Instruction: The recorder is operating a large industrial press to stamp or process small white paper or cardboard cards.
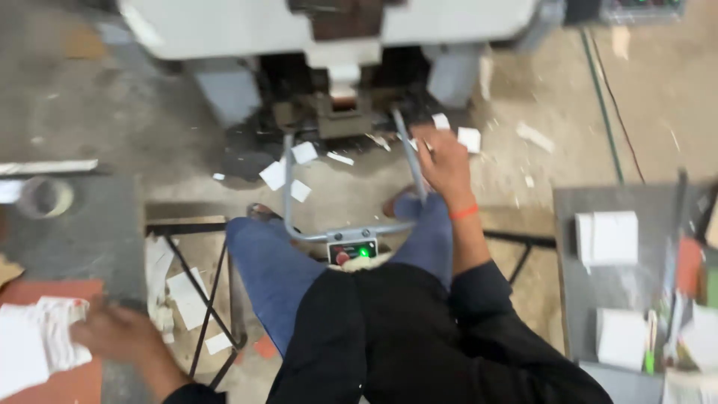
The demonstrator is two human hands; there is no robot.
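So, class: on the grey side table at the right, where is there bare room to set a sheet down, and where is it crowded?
The grey side table is bare along its left edge and between the upper white stack and the lower white stack. Its far right side is crowded with blurred tools and papers.

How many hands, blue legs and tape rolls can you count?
Hands: 2, left hand on the white paper stack, right hand gripping the metal bar
Blue legs: 2, left leg, right leg
Tape roll: 1
Total: 5
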